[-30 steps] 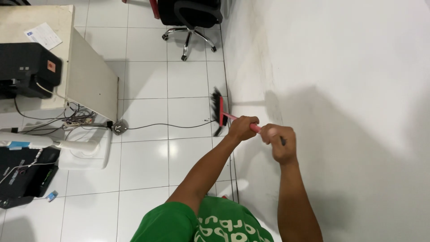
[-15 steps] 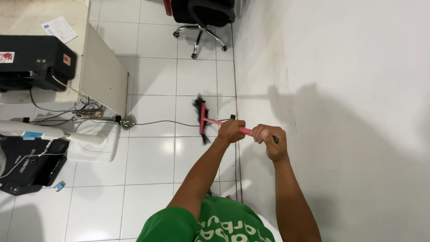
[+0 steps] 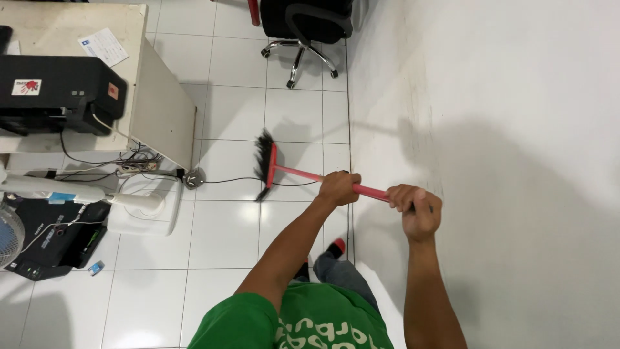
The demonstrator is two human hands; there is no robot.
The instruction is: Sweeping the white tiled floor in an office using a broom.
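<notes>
Your left hand (image 3: 338, 188) is closed around the pink handle of a broom (image 3: 303, 174), partway down its length. Your right hand (image 3: 416, 208) is closed in a fist around the upper end of the same handle, near the white wall (image 3: 516, 129) on your right. The handle runs as one long line from your right hand, through your left, out to the left and slightly away from you. Its black bristle head (image 3: 263, 165) rests on the white tiled floor (image 3: 226, 232), well beyond your left hand, the nearer of the two. A thin black cable (image 3: 226, 180) lies across the tiles just beside the bristles, leading toward a desk (image 3: 161, 110). An office chair (image 3: 303, 26) stands farther off.
</notes>
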